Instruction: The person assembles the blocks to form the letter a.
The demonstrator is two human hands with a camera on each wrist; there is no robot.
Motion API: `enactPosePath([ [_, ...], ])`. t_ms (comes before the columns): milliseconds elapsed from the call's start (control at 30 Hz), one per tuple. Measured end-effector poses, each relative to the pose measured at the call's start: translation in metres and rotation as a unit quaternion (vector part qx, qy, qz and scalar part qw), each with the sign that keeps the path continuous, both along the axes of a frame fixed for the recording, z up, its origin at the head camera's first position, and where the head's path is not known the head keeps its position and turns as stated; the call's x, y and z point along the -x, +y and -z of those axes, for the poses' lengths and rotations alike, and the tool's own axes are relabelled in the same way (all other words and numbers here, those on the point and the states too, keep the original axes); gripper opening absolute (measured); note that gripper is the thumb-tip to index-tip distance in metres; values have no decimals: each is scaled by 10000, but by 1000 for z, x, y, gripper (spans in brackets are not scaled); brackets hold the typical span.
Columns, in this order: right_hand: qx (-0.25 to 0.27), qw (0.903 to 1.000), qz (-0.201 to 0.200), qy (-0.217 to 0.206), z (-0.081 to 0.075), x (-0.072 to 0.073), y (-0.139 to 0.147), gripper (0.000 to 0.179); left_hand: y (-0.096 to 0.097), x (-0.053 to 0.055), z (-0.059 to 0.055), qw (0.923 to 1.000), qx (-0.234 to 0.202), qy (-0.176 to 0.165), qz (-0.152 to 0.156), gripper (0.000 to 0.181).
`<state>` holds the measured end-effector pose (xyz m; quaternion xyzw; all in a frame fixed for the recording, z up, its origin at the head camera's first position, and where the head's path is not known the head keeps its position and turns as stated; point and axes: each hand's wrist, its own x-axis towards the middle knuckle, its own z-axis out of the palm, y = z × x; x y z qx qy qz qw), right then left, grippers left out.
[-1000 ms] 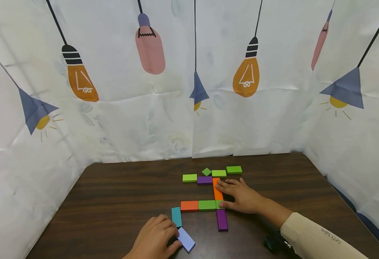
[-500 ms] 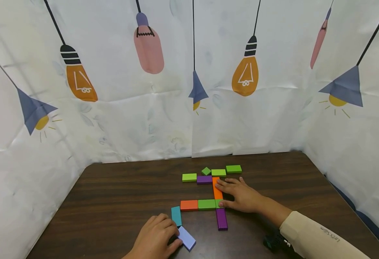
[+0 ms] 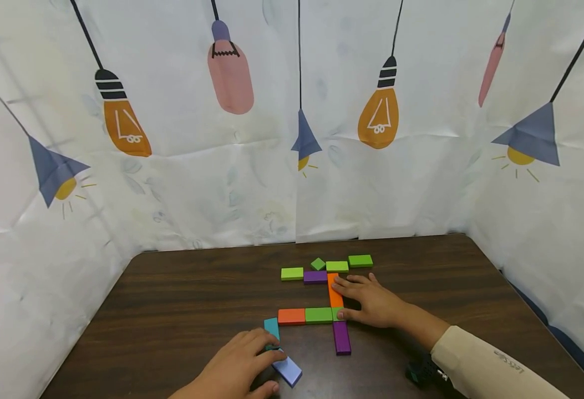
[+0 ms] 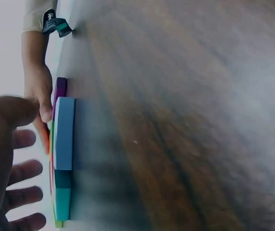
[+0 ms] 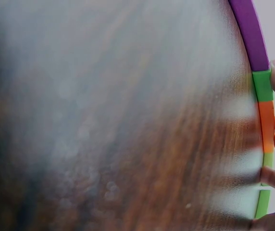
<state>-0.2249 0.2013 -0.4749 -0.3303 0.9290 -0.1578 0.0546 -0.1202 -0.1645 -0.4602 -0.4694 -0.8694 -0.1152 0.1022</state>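
Observation:
On the table, a line of coloured blocks lies end to end. My left hand [image 3: 234,363] is over the near end, fingers spread, partly covering a light blue block [image 3: 290,372] and a teal block [image 3: 271,326]. In the left wrist view its fingers stand apart from the blue block [image 4: 64,134]. My right hand [image 3: 371,303] rests with its fingertips on an upright orange block [image 3: 336,299] and its thumb on a small green block [image 3: 335,315]. A purple block [image 3: 342,339] extends toward me from that green one.
A red-orange block [image 3: 292,317] and a green block [image 3: 319,315] join the middle of the line. Farther back lie another purple block [image 3: 315,277] and several green ones, including a light green block [image 3: 292,274]. A white printed curtain [image 3: 252,188] borders the table [image 3: 182,310].
My left hand has let go of the light blue block; its fingers have lifted and spread, with the thumb moving away toward me. The right hand has stayed in place.

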Motion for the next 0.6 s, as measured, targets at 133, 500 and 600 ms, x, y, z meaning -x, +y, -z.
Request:
enactPosePath([
  [133,34,10000,13,-32,-1,-1,-1,79,-5,0,5,9994,151,64,320,37],
  [500,-43,10000,32,-31,-1,0,0,79,-8,0,11,9975,400,302,504,38],
  [600,-49,10000,34,-48,-1,0,-1,79,-10,1,12,9974,428,235,524,44],
])
